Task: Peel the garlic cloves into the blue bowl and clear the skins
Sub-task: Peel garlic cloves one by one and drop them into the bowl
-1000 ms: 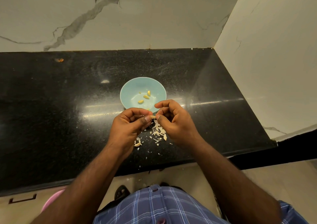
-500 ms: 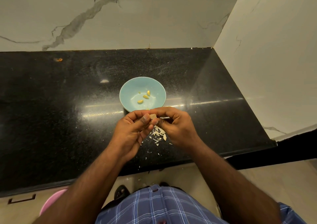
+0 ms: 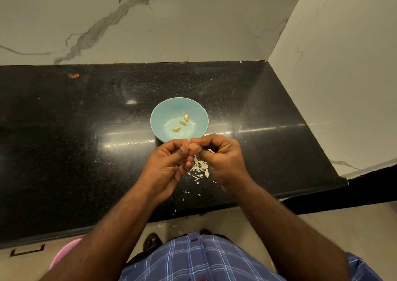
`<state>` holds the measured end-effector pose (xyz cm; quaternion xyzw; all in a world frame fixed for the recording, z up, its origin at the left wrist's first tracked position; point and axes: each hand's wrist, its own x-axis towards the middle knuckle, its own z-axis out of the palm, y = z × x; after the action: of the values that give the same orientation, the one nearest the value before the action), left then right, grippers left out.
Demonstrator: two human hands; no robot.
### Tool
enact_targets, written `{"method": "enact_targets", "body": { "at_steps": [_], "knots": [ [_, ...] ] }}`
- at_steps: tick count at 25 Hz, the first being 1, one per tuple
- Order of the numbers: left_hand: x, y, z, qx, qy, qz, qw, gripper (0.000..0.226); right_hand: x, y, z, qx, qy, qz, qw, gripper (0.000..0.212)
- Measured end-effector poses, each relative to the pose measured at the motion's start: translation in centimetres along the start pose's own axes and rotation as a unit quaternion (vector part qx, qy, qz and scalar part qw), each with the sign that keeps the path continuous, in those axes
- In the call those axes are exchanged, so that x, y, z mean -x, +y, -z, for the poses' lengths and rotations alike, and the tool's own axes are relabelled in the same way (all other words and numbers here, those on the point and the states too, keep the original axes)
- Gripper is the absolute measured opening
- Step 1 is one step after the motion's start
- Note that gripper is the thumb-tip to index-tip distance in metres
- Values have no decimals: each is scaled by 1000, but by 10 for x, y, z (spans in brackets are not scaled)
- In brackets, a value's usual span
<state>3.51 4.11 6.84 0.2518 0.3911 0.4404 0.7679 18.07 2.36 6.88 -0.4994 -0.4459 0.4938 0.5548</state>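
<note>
Both hands meet just near of the blue bowl point(image 3: 159, 117), above the black counter point(image 3: 64, 141). The left hand point(image 3: 169, 166) and the right hand point(image 3: 223, 162) each have their fingers curled, and together they pinch one garlic clove point(image 3: 193, 145) between thumb tips and fingertips. Only a small pale part of the clove shows between the fingers; how much skin is on it cannot be told.

The bowl stands on the counter about midway between its near and far edges, its near rim partly hidden by the knuckles. Inside it lie three peeled cloves point(image 3: 182, 122), yellowish, close together near the middle, with a smaller bit just left of the far one.

Below the hands, on the counter, lies a small heap of garlic skins point(image 3: 199, 169), pale and flaky, showing in the gap between the two palms. A few loose flakes are scattered toward the near edge of the counter, and some lie on the floor point(image 3: 322, 227) just past it.

Marble walls point(image 3: 150, 22) rise at the far side and on the right. A checked blue shirt point(image 3: 193, 259) fills the near edge, and a pink object point(image 3: 64, 252) peeks out at the near left.
</note>
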Motion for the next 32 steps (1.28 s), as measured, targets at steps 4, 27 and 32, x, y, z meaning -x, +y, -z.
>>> {"method": "enact_targets", "body": {
  "at_steps": [4,27,32],
  "knots": [
    [-4,2,8,-31,-21,-17,999,11,-3,-13,3,-80,-49,-140,986,12],
    [-11,-1,8,-68,25,11,997,7,-3,-1,5,61,32,-6,998,18],
    [-8,0,7,-68,-4,-7,998,17,-4,4,6,133,51,22,990,18]
  ]
}}
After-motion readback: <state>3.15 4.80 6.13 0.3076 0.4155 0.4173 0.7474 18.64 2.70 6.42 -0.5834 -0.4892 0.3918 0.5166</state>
